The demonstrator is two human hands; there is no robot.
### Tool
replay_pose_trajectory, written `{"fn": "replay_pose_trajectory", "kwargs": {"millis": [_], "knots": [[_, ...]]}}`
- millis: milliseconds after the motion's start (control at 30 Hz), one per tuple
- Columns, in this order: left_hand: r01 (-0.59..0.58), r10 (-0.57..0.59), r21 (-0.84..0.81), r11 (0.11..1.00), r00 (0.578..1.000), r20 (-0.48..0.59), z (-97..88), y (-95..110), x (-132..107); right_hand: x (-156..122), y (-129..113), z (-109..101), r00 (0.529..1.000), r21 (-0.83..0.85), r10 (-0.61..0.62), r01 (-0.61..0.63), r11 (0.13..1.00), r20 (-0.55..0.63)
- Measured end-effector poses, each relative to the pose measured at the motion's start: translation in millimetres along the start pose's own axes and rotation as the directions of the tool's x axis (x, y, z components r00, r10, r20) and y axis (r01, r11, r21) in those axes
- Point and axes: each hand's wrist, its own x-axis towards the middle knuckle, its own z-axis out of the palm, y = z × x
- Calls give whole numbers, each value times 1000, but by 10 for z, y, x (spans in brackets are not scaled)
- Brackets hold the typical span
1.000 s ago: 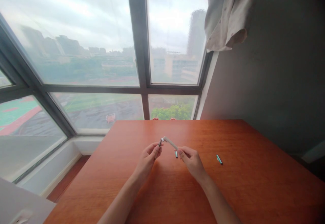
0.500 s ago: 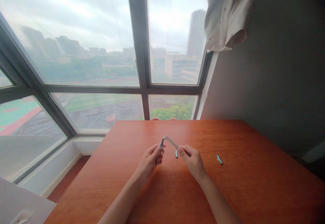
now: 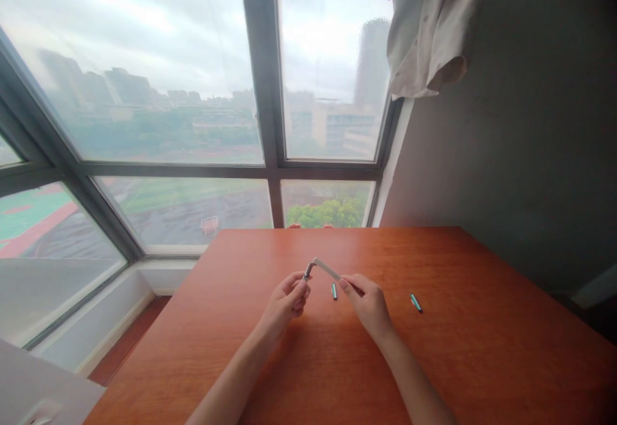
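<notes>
My left hand [image 3: 285, 298] is closed around a slim dark-and-silver pen-like piece [image 3: 308, 271] that points up and bends toward the right at its top. Pinched in my right hand [image 3: 367, 298] is a thin whitish stick [image 3: 328, 269], slanting up to the left. Both tips meet above the tabletop, but I cannot tell whether they touch or are joined. My fingers hide the lower ends of both pieces. Just left of my right hand, a small green pen cap [image 3: 334, 291] lies on the table. Another green cap [image 3: 416, 303] lies farther right.
Beneath my hands is a reddish-brown wooden table [image 3: 260, 251]. Large framed windows [image 3: 270, 171] stand beyond its far edge. A pale cloth [image 3: 429, 33] hangs at upper right in front of a grey wall [image 3: 506, 155].
The piece in my left hand has shifted slightly, and less of its lower end shows below my fingers. My right hand and the caps stay almost where they were.
</notes>
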Motion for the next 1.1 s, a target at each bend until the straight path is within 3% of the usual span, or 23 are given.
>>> {"fn": "replay_pose_trajectory", "kwargs": {"millis": [167, 433, 767, 933, 1100], "knots": [[-5, 6, 21, 1000, 999, -43, -11, 23, 4, 4, 10, -32, 1000, -42, 12, -13, 999, -28], [-25, 39, 163, 986, 996, -85, -14, -17, 1, -1, -66, -30, 998, -42, -52, 52, 998, 23], [-80, 98, 162, 984, 990, -103, -107, -47, 77, 9, 26, -62, 999, -159, -38, 35, 987, -14], [-98, 124, 191, 977, 984, -127, -100, -37, 72, 10, -12, -69, 1000, -97, -23, 23, 995, 4], [-83, 103, 253, 964, 992, -67, -71, -56, 59, 7, -33, -51, 999, -44, -28, 29, 999, 33]]}}
